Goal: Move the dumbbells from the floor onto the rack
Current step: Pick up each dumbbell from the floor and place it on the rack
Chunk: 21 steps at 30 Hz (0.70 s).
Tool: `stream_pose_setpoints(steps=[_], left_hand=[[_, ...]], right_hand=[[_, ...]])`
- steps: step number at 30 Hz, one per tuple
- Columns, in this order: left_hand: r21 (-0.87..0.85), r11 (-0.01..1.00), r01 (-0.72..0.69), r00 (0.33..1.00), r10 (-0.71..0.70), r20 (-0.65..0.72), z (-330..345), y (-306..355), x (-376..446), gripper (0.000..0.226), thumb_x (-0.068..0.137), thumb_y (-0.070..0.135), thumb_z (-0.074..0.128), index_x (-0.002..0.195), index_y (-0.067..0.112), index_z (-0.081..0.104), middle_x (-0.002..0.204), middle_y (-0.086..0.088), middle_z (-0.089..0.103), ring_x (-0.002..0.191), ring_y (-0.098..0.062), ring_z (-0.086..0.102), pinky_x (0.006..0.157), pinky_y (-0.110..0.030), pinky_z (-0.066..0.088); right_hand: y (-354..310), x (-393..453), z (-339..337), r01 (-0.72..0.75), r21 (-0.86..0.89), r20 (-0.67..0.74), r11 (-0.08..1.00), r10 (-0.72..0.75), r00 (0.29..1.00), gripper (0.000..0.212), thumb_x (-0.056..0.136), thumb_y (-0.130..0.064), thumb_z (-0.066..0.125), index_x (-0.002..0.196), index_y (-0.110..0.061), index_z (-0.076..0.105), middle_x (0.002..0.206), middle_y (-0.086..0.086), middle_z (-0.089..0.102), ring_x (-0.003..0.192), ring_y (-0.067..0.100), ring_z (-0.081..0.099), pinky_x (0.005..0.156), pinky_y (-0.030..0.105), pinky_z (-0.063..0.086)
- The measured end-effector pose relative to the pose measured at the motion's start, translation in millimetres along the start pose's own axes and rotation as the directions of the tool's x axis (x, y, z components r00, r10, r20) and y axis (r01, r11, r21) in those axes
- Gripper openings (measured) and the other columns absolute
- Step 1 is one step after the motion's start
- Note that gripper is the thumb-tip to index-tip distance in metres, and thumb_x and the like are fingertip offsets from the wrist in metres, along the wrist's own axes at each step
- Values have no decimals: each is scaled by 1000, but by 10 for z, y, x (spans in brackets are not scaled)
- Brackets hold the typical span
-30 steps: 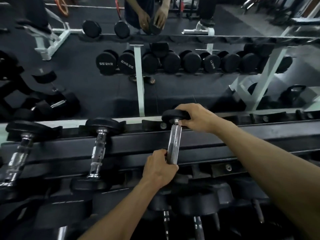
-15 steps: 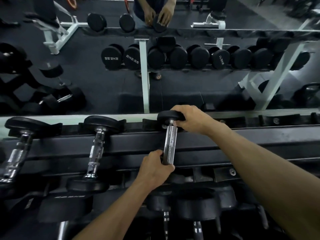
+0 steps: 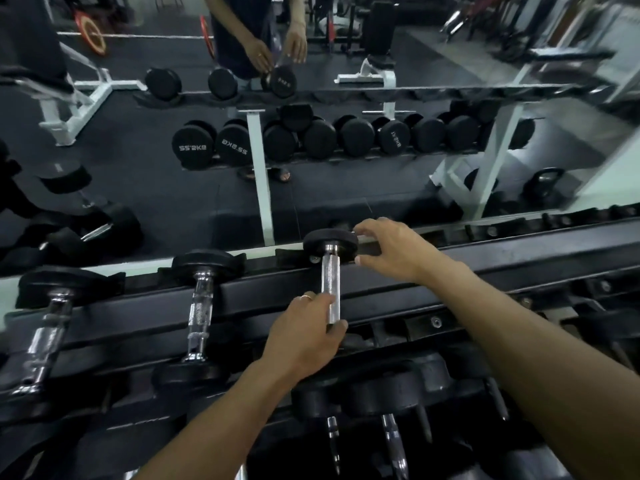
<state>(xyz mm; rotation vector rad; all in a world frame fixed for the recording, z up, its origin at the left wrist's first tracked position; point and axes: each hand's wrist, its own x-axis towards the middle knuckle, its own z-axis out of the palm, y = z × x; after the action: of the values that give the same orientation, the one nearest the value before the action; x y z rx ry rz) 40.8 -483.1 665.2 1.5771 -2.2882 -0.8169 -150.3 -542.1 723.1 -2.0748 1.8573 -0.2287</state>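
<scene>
A small dumbbell point(image 3: 330, 289) with a chrome handle and black heads lies across the top tier of the black rack point(image 3: 502, 258), its far head in a saddle by the mirror. My left hand point(image 3: 304, 337) grips the near end of the handle between fingers and thumb and hides the near head. My right hand point(image 3: 394, 252) hovers just right of the far head with its fingers spread; its fingertips are at the head's rim.
Two more dumbbells point(image 3: 201, 306) point(image 3: 48, 327) lie on the same tier to the left. Bigger dumbbells point(image 3: 381, 393) fill the lower tier below my hands. A wall mirror point(image 3: 346, 188) behind the rack reflects the gym floor, racks and a person.
My right hand has let go of the far head and spread its fingers. The dumbbell stays on the rack with my left hand on its handle. My view has shifted slightly.
</scene>
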Motion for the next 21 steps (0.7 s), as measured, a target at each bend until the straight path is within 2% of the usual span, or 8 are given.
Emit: stream_pose_setpoints(steps=[5,8,11,14,17,21], left_hand=[[111,975,-190,980,183,73,-103,270,-254,53,95,45,51,142,23,41,136,-2,50,121,-20,49,94,-37,48],[167,935,-312,948,297,113,-102,435,-431,51,94,45,52,138,20,44,132,-2,52,121,-21,50,96,-39,48],[200,887,-417,907,392,154,1,641,-605,52,94,46,51,138,21,44,131,0,53,122,-20,48,96,-36,46],[205,840,-503,860,461,220,219,911,-794,52,94,48,49,139,23,43,134,1,51,125,-20,44,100,-35,42],[200,788,-582,805,523,282,526,1205,-1039,49,93,48,50,134,23,47,131,1,52,124,-20,45,100,-35,42],[163,730,-664,727,577,372,1066,1623,-1499,49,93,47,50,135,22,47,132,2,51,125,-20,44,99,-35,42]], right_hand=[[-19,-753,-170,-138,-85,-9,987,138,990,61,88,-39,64,141,-20,42,135,8,49,125,28,48,100,37,42],[45,-1267,-246,-219,-85,-41,972,216,976,61,89,-40,63,142,-21,41,141,7,47,130,27,45,102,36,40],[134,-1807,-277,-306,-65,-101,950,299,949,62,88,-41,64,142,-21,42,137,7,49,128,27,46,101,35,40],[281,-2377,-236,-390,-55,-127,919,381,916,62,87,-42,64,141,-21,41,132,7,50,127,28,47,102,37,40],[461,-2985,-151,-468,-37,-114,883,461,880,62,89,-44,61,143,-23,38,133,5,48,126,27,45,100,41,42],[711,-3886,36,-569,-21,-107,822,564,819,61,90,-42,60,143,-22,38,139,8,45,130,29,43,102,39,40]])
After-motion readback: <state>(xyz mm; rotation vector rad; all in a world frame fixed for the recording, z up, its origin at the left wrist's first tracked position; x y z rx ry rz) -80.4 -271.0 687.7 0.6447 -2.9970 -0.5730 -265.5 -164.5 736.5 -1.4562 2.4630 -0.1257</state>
